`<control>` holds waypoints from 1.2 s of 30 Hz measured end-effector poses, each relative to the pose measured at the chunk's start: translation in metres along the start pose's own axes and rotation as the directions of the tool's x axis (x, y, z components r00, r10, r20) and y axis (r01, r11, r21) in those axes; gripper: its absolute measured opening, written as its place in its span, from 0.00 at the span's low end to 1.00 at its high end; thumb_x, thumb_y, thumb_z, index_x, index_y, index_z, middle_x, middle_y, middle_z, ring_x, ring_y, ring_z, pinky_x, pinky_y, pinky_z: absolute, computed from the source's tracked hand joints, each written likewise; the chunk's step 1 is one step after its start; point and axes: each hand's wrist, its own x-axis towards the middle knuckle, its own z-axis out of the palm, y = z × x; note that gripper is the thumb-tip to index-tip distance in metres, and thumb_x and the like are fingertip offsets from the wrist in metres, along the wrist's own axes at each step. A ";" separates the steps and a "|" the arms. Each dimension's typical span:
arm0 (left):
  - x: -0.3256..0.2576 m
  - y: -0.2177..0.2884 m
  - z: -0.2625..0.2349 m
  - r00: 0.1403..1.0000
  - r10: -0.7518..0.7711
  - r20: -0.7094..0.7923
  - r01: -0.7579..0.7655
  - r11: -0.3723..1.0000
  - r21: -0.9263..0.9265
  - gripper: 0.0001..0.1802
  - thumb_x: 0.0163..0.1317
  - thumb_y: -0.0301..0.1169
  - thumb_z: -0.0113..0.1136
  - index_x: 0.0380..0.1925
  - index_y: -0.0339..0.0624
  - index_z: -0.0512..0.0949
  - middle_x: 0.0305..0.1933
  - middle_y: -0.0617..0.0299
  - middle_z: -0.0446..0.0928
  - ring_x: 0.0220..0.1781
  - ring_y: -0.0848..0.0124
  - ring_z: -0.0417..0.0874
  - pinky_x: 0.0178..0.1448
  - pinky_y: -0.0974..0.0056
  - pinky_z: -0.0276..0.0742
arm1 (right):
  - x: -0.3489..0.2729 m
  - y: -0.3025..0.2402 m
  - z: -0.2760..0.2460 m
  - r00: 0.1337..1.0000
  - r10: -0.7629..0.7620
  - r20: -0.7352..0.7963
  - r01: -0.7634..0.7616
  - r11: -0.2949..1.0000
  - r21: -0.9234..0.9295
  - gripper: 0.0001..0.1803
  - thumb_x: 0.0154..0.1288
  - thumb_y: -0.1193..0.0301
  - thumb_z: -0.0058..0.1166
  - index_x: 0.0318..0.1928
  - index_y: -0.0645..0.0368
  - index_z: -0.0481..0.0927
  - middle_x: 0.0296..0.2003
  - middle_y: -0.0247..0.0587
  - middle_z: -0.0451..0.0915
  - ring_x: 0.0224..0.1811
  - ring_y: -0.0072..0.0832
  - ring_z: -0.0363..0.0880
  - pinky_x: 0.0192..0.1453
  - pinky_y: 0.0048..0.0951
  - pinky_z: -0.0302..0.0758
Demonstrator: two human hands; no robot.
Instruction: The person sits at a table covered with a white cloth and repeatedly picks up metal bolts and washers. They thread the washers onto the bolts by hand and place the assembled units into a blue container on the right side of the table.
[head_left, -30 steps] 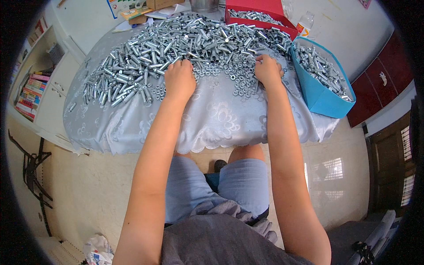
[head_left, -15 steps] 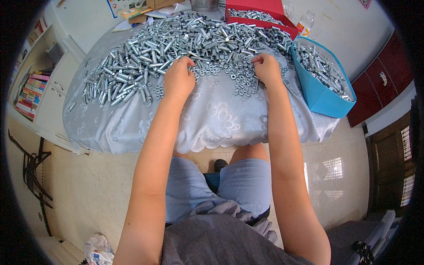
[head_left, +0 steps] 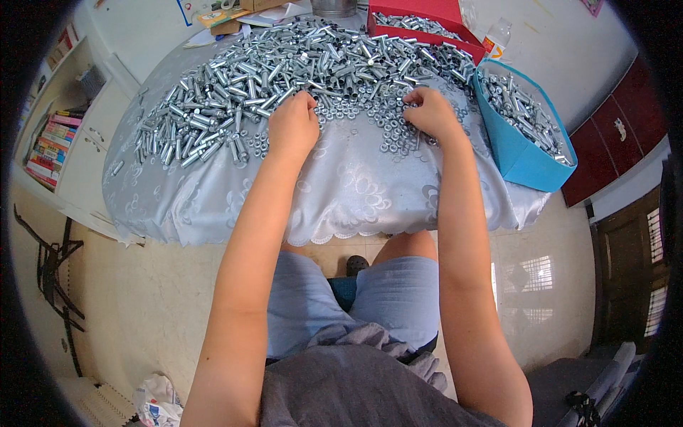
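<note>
A wide heap of silver metal sleeves and bolts (head_left: 235, 89) covers the far part of the table, with small hex nuts (head_left: 393, 133) scattered along its near edge. My left hand (head_left: 293, 127) is at the heap's near edge, beside the nuts, its fingers curled together. Whatever it grips is hidden behind the fingers. Over the nuts on the right, my right hand (head_left: 434, 116) has thumb and fingers pinched together. Any small piece between those fingertips is too small to make out.
A blue fabric bin (head_left: 530, 167) full of metal sleeve bolts stands at the table's right edge. Behind the heap sit a red box (head_left: 420, 10) with more metal parts and a metal bucket (head_left: 334, 7). A plastic bottle (head_left: 496, 37) is near the box. A silvery patterned cloth (head_left: 348, 192) covers the table.
My right fingertips have come slightly nearer to me over the nuts. My left hand has turned a little, its fingers still curled. The whole view has shifted slightly.
</note>
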 end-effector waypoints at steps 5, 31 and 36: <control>0.001 0.001 0.001 1.000 0.016 0.004 -0.016 1.000 0.013 0.07 0.50 0.24 0.51 0.30 0.39 0.73 0.31 0.52 0.77 0.34 0.56 0.78 0.38 0.58 0.72 | 0.006 0.007 0.008 0.994 -0.043 -0.099 0.045 0.999 0.013 0.17 0.41 0.71 0.52 0.37 0.56 0.78 0.37 0.46 0.78 0.41 0.39 0.76 0.46 0.32 0.71; 0.000 0.003 0.006 0.998 -0.035 -0.047 0.042 0.987 0.153 0.07 0.54 0.28 0.51 0.32 0.39 0.67 0.33 0.50 0.74 0.36 0.51 0.75 0.41 0.51 0.67 | 0.006 -0.001 0.021 0.956 -0.210 -0.205 0.193 0.976 -0.099 0.12 0.52 0.69 0.50 0.39 0.49 0.77 0.38 0.39 0.78 0.48 0.43 0.67 0.55 0.45 0.57; 0.003 0.007 0.004 0.997 -0.039 -0.063 0.015 0.940 -0.340 0.06 0.56 0.24 0.49 0.31 0.36 0.64 0.31 0.48 0.71 0.34 0.52 0.73 0.38 0.57 0.69 | 0.006 -0.006 0.020 0.942 -0.247 -0.229 0.226 0.967 -0.114 0.10 0.52 0.68 0.52 0.38 0.49 0.78 0.39 0.40 0.78 0.48 0.42 0.68 0.53 0.44 0.59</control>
